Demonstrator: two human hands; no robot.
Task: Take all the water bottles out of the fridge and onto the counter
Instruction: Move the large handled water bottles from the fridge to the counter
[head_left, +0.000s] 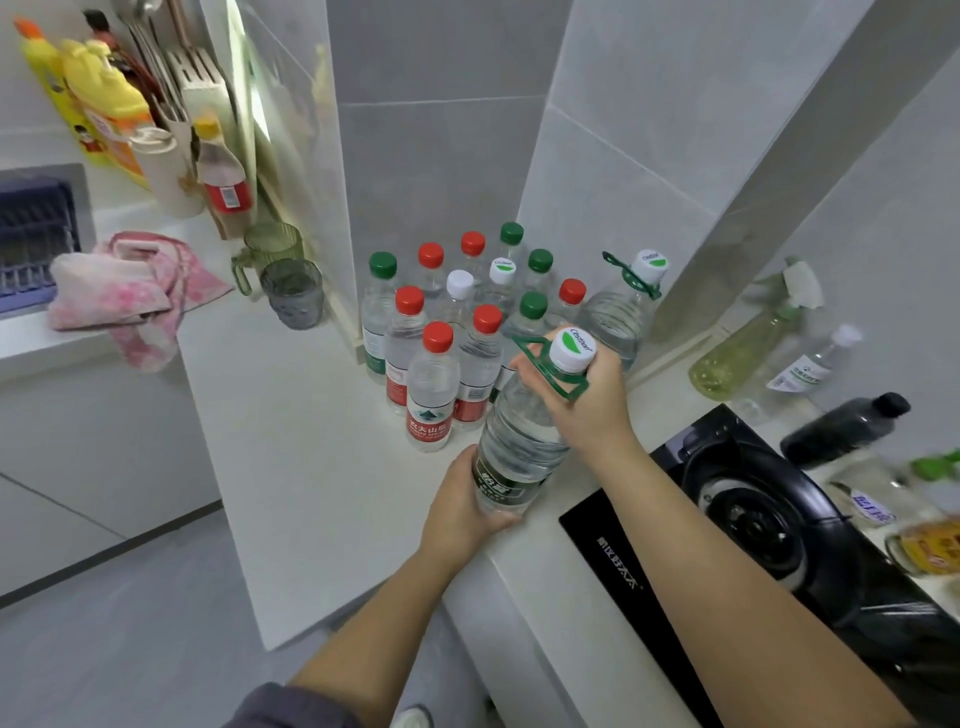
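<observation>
Water bottle (519, 447), C'estbon cap (571, 349), right hand (592, 400) fingers gripping neck, left hand (462, 509) fingers curled round base

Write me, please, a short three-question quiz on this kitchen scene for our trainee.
1. True or false: the left grip holds the large bottle near its base.
2. Where does the right grip hold that bottle? A: at the neck. B: at the label. C: nowhere.
3. Which appliance is set into the counter just right of that bottle?

Key: 1 true; 2 A; 3 the hob.
</observation>
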